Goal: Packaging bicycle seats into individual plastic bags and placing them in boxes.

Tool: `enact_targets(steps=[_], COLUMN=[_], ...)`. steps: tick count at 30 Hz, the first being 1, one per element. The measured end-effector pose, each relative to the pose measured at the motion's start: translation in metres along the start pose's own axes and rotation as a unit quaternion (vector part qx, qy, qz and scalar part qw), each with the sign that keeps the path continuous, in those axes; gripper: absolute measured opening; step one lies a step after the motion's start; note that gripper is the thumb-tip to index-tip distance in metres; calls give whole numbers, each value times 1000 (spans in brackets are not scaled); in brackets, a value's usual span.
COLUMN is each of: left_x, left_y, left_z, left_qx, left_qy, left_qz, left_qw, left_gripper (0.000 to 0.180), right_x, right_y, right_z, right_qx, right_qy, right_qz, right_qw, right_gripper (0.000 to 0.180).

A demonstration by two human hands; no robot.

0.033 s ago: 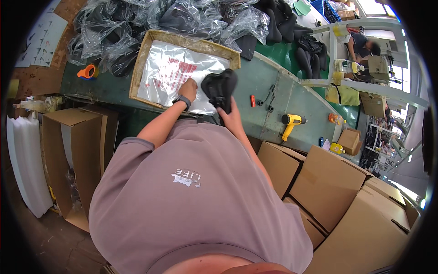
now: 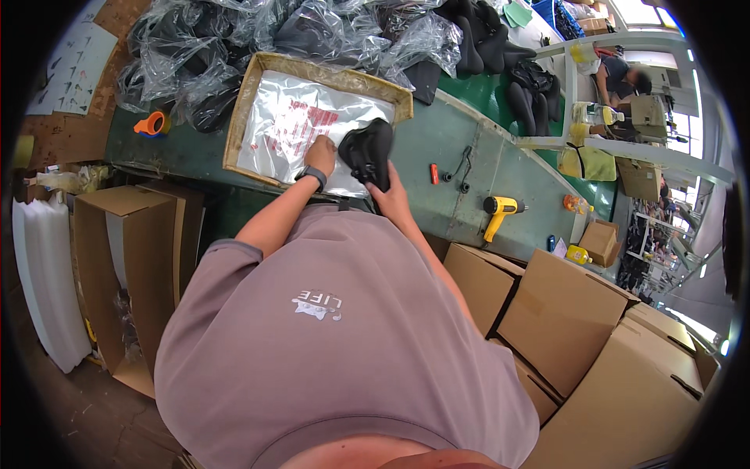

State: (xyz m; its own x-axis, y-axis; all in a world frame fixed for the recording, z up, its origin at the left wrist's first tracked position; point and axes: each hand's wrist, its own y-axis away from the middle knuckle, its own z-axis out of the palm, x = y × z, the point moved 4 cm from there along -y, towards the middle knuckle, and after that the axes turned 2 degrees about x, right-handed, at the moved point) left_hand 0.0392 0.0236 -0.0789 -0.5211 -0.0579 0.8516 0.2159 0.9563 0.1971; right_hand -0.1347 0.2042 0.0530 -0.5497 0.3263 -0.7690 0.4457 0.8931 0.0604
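Observation:
A black bicycle saddle (image 2: 366, 151) is tilted up over the right part of a shallow cardboard tray (image 2: 232, 137). My right hand (image 2: 393, 199) grips its narrow end from the near side. Clear plastic bags (image 2: 273, 109) with red print lie flat in the tray. Just left of the saddle, my left hand (image 2: 320, 154) rests low over the bags with its fingers curled closed. Whatever those fingers pinch, if anything, is hidden. A dark watch (image 2: 312, 175) circles the left wrist.
Plastic-wrapped saddles (image 2: 195, 55) heap behind the tray; bare black saddles (image 2: 531, 98) lie farther right. On the green bench are an orange tape roll (image 2: 154, 123), a small red cylinder (image 2: 434, 173) and a yellow heat gun (image 2: 500, 213). Cardboard boxes (image 2: 558, 320) stand at right, another person (image 2: 617, 78) beyond.
My right hand has shifted slightly left with the saddle, which is turned a little. My left hand has barely moved.

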Motion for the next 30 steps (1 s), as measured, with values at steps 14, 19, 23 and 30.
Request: enact_targets(steps=[14,19,23,30], left_x=[54,25,9,103], left_y=[14,-13,-10,13], left_z=[39,41,19,-75], left_qx=[-138,-149,-139,165], left_qy=[-224,-109,-30,51], left_qz=[192,104,43,195], left_qw=[946,977,989,965], left_gripper=[35,25,25,18], right_x=[6,19,2,-30], right_y=[24,34,19,-34], right_z=[-62,-76,-50,3], right_qx=[106,62,-39,-183], right_qy=[-348,-311,-312,181], right_qz=[223,227,209,15], right_qw=[904,921,926,966], right_gripper=[45,70,83,97])
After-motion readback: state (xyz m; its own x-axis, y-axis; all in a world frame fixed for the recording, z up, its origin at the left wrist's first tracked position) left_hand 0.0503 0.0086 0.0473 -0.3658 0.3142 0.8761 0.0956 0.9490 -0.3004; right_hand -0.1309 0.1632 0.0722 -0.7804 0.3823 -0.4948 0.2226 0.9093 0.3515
